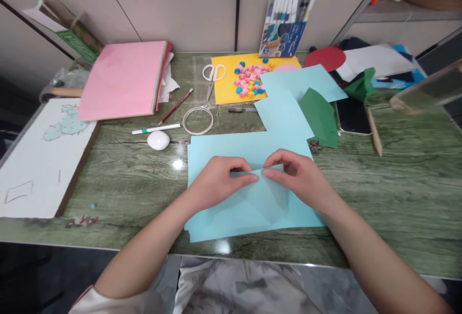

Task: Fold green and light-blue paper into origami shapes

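My left hand (222,179) and my right hand (299,176) pinch the top edge of a small light-blue piece of paper (269,193), thumbs in front and fingers behind. The paper appears folded, its lower part narrowing to a point. Beneath it lie larger light-blue sheets (224,148), stacked slightly askew. Two more light-blue pieces (283,114) overlap the stack's upper right. Next to them sit dark green paper pieces (319,119).
White scissors (212,75), tape roll (198,120), egg-shaped white object (158,140), marker (157,129) and pencil (176,106) lie behind. Small coloured balls (249,80) rest on yellow paper (222,93). Pink paper (122,80) and a cactus drawing (43,160) are left; a phone (352,116) right.
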{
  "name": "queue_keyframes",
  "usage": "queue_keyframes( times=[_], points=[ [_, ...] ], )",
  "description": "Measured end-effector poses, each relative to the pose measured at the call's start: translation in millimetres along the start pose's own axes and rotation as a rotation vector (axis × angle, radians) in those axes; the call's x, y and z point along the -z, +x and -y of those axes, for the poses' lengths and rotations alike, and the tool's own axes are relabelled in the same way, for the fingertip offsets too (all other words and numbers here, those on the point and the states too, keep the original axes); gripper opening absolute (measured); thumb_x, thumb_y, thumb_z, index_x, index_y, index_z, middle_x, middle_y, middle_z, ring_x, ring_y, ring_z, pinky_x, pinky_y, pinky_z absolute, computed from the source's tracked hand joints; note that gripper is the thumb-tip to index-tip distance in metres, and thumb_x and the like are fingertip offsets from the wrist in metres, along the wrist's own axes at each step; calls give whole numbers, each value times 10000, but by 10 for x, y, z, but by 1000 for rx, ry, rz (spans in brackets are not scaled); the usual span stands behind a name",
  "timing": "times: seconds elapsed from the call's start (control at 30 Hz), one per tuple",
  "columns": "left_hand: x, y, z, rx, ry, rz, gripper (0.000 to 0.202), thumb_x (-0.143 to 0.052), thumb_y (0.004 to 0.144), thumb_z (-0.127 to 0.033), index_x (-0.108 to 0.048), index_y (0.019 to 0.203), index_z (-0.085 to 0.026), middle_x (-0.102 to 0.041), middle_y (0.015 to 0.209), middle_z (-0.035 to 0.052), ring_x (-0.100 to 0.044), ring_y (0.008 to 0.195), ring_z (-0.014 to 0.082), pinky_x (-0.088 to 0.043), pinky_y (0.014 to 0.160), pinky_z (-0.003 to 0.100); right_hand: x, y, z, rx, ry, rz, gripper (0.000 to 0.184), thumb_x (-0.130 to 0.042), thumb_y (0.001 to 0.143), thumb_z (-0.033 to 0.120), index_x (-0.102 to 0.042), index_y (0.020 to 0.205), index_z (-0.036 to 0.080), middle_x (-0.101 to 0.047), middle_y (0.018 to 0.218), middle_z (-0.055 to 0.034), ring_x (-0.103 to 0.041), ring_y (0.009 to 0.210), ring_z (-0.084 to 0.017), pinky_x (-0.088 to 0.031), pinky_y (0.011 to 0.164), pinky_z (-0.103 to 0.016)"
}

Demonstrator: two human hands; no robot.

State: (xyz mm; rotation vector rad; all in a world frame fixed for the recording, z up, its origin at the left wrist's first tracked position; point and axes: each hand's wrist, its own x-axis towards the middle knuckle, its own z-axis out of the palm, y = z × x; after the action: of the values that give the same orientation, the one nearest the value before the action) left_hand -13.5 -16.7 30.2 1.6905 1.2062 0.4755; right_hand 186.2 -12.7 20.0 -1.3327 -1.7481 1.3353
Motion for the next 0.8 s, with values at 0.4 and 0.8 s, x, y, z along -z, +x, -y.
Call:
queue_keyframes(
  times=[0.4, 0.8],
  points=[
    [-6, 2, 16, -8, -19, -33, 202, -584, 806, -334, -624, 694, -170, -635, 674, -34, -538, 660, 118, -393, 646, 225, 9, -2, -33, 15, -9, -77, 168, -665, 748, 340, -600, 674, 204, -616, 670, 1, -566, 654, -147, -446, 614, -278],
    [3, 4, -3, -5, -49, -44, 197, -597, 803, -312, -621, 677, -163, -622, 658, -38, -519, 644, 105, -371, 626, 215, -6, -5, -42, -14, 53, -104, 183, -691, 724, 355, -600, 666, 209, -623, 669, 7, -572, 662, -148, -448, 634, -283]
  ],
)
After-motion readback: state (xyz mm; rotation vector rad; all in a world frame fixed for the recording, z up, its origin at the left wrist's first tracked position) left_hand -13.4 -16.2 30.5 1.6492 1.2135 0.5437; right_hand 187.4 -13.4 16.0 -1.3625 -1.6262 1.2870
